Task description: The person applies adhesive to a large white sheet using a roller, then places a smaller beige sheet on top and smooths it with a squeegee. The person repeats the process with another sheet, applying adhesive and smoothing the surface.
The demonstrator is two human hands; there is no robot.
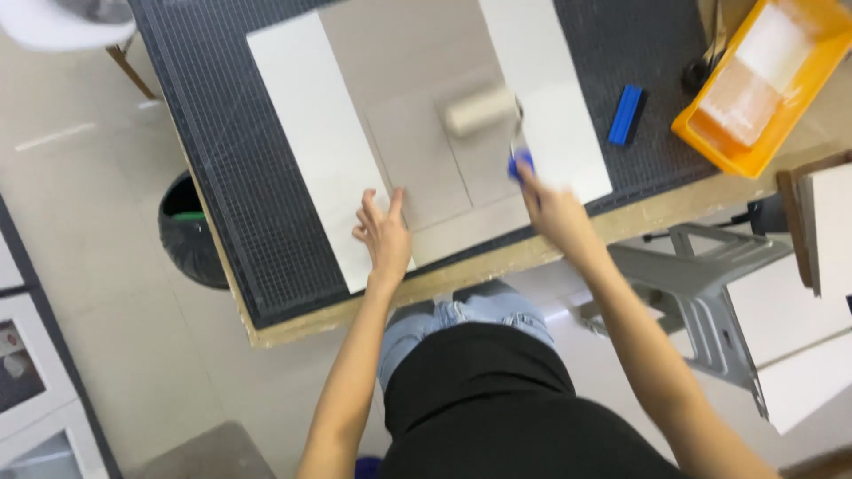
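Tray: an orange paint tray (765, 89) sits at the far right corner of the table, tilted, with whitish paint pooled over its ribbed slope and well.
Bin: a black round bin (188, 232) stands on the floor just left of the table; something green shows at its rim, the rest is too dark to tell.
Roller: the paint roller (480, 111) lies with its pale, blurred sleeve across the grey board (417, 142), a thin metal arm bending down to a blue handle.
Right hand: the right hand (552, 211) is closed around that blue handle near the table's front edge.
Left hand: the left hand (383, 232) lies flat and loose, fingers spread, pressing where the grey board meets the left white panel (315, 133).
Panels: a second white panel (546, 98) lies to the right of the grey board; both are long, plain rectangles.
Mat: all three rest on a dark gridded cutting mat (231, 168).
Block: a small blue oblong block (626, 114) lies on the mat between the right panel and the tray.
Floor left: framed pictures (22, 372) lean at the left edge, details unclear.
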